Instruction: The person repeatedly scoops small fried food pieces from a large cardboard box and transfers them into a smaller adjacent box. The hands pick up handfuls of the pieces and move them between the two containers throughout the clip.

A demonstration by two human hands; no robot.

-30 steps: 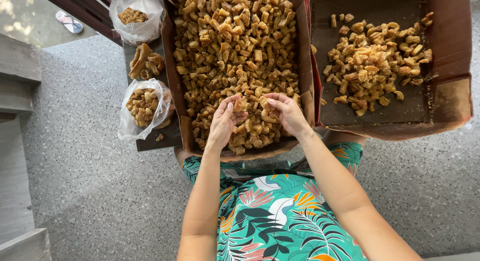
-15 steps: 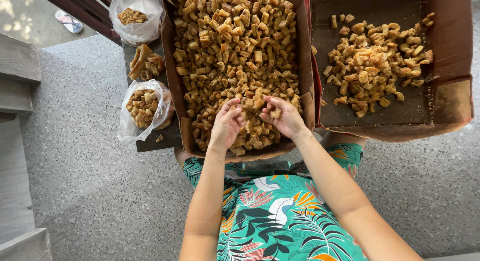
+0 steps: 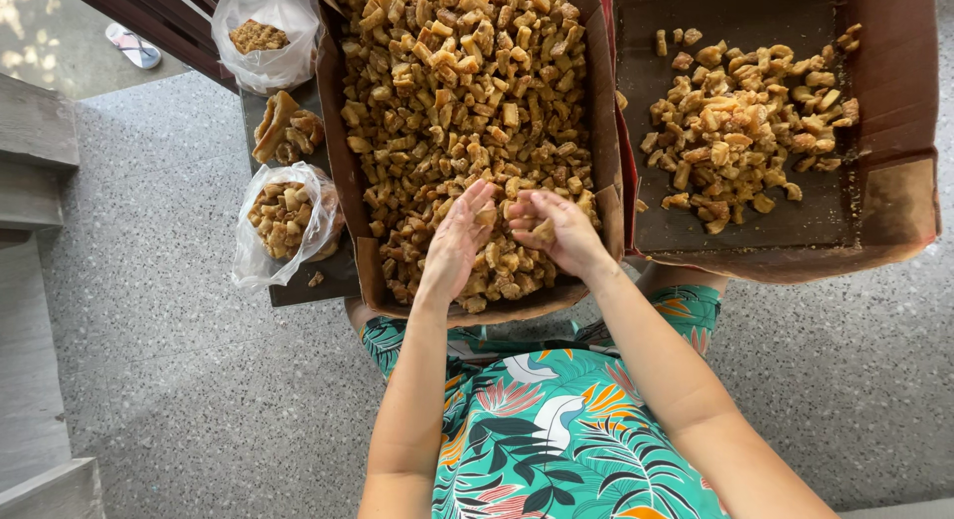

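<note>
A large cardboard box sits in front of me, heaped with golden-brown fried snack pieces. Both my hands hover over its near end. My left hand is cupped with fingers together, a few pieces resting against its palm. My right hand faces it, fingers curled around a small piece. The two hands almost touch. A second cardboard box at the right holds a smaller pile of the same pieces.
Two clear plastic bags with pieces stand left of the big box on a dark board, with loose pieces between them. Speckled grey floor lies all round. A grey step is at the left, a sandal at far left.
Both hands have lifted slightly off the pile and moved a little away from me, coming closer together with pieces in them.
</note>
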